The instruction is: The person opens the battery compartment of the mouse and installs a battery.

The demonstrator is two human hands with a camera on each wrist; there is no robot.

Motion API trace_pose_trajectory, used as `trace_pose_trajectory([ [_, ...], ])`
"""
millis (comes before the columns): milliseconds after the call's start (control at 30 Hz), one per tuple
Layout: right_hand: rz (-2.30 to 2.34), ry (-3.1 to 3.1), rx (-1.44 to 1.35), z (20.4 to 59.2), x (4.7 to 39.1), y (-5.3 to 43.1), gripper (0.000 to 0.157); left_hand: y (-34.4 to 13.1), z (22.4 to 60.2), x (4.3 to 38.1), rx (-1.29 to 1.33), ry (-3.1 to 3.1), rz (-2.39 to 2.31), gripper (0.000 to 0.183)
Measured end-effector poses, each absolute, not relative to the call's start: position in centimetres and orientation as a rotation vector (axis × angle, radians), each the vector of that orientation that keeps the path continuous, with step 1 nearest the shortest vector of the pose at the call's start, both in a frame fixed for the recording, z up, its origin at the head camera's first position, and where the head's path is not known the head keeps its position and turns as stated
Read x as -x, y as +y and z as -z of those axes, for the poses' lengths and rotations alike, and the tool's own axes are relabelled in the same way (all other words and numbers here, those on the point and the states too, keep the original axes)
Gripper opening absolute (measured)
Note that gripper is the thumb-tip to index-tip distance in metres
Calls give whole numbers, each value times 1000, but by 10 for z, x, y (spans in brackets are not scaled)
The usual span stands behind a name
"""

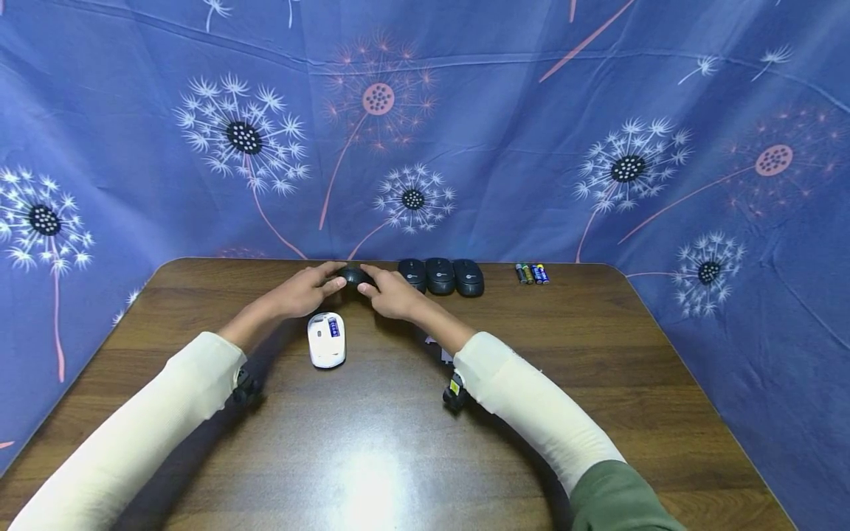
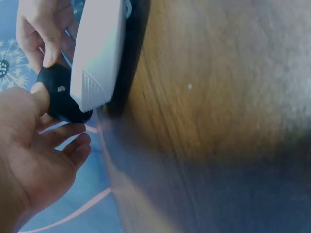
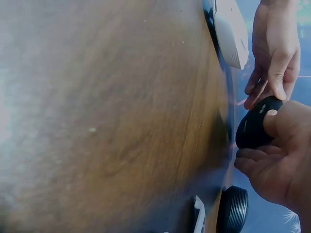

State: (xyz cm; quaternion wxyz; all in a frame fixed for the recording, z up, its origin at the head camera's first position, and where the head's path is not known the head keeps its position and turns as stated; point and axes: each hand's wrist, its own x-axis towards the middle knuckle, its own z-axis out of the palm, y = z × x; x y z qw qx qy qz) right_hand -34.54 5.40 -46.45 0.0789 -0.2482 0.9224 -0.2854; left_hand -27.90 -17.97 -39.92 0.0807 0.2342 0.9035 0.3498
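Near the back edge of the table, both hands hold one black computer mouse (image 1: 355, 276) between them. My left hand (image 1: 300, 291) grips it from the left, its thumb on the side that faces me. From the right, my right hand (image 1: 395, 295) pinches it likewise, thumb on the same side. In the left wrist view the mouse (image 2: 58, 92) shows a small light mark near the left thumb. A white mouse (image 1: 327, 346) lies underside up just in front of the hands, with a blue rectangle in its upper part.
Three black mice (image 1: 441, 276) stand in a row right of the hands. Several small batteries (image 1: 533, 273) lie side by side farther right. Small pale pieces (image 1: 446, 356) lie partly hidden by the right forearm. A blue dandelion-print cloth (image 1: 505, 147) hangs behind the table.
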Motion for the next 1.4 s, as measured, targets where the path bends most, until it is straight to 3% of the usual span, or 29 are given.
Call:
trace_pose_trajectory([
  [333,1116,2754,709,399,278,64,49,-175,395,273,-692,2785,-1048,54],
  [700,1228,2729,743,392,267,74,45,-164,386,257,-803,2963,-996,41],
  [967,1220,2757,794,390,258,77,45,-155,386,239,-758,3038,-1034,43],
  [1400,1662,2288,655,390,243,87,42,-137,385,217,-691,2937,-1250,49],
])
